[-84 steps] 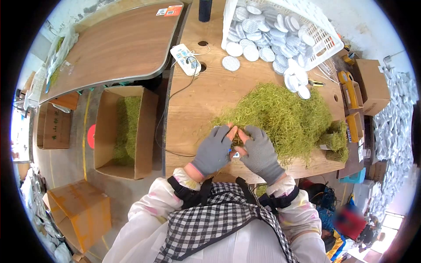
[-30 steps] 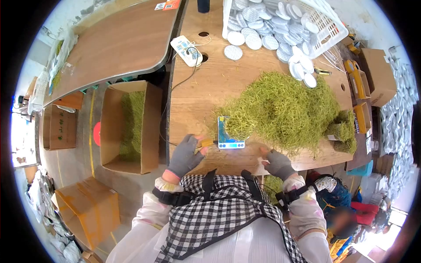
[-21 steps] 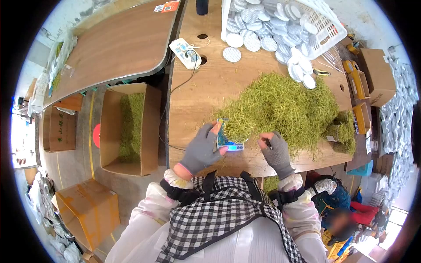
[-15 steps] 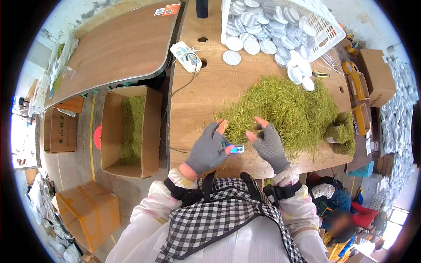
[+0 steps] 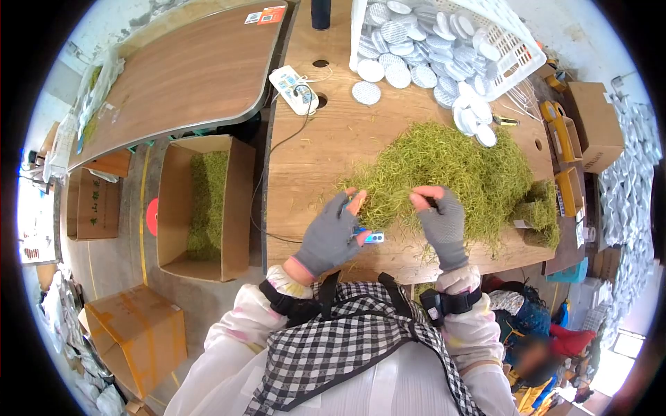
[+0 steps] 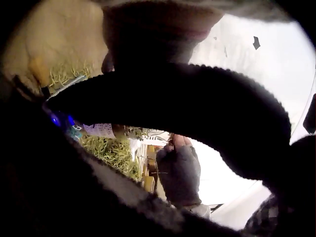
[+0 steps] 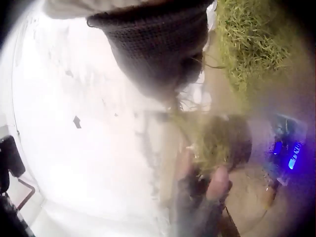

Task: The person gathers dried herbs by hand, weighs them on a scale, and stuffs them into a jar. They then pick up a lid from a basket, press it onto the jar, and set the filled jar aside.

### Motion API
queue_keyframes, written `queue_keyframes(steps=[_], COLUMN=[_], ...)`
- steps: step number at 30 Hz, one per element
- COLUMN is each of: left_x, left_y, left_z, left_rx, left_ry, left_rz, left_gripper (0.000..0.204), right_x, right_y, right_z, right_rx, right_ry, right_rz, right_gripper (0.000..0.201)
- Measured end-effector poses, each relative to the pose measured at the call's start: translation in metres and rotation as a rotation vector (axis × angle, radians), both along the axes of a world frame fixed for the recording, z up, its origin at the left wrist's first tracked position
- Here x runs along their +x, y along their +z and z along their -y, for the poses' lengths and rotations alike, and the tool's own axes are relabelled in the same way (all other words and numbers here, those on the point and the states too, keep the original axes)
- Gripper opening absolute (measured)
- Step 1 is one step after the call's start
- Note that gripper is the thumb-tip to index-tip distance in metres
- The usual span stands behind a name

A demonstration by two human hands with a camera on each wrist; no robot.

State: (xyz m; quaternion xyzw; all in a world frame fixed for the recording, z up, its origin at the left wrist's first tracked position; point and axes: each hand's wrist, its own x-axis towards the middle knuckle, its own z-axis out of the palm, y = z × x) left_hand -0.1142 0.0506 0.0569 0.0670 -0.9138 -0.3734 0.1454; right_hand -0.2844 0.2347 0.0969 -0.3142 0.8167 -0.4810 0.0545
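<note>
My left hand, in a grey fingerless glove, curves its thumb and fingers round the top of a herb-filled container. That container stands on a small digital scale with a lit blue display; in the head view the hand and herb hide most of both. My right hand, gloved alike, pinches a few thin strands of dried yellow-green herb between thumb and fingertips. It is just right of the container, over the near left edge of a large loose herb pile.
Two filled containers stand at the pile's right. Behind it, a white plastic crate spills round silvery lids. A power strip and its cable lie left. On the floor stands a cardboard box with herb inside.
Both hands came together at the container earlier, then drew apart to either side of the scale. The left has returned to the container; the right has moved to the herb and taken some strands.
</note>
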Motion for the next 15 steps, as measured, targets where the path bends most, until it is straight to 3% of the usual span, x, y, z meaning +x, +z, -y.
queue_keyframes(steps=[2, 5, 9, 15], left_x=[0.004, 0.013, 0.027, 0.038], left_y=[-0.003, -0.009, -0.019, -0.029], left_z=[0.002, 0.008, 0.016, 0.022], left_rx=[0.01, -0.017, -0.029, -0.078], left_ry=[0.001, -0.005, 0.021, 0.048], left_rz=[-0.013, -0.049, -0.063, -0.002], left_gripper=[0.083, 0.09, 0.098, 0.095], right_x=[-0.013, -0.025, -0.017, 0.001], right_y=[-0.007, -0.026, -0.043, -0.047], right_z=[-0.015, -0.037, -0.053, -0.054], right_rx=[0.005, 0.283, 0.276, 0.344], right_ry=[-0.024, -0.118, -0.111, 0.061], right_rz=[0.01, -0.088, -0.003, 0.031], right_gripper=[0.016, 0.036, 0.047, 0.065])
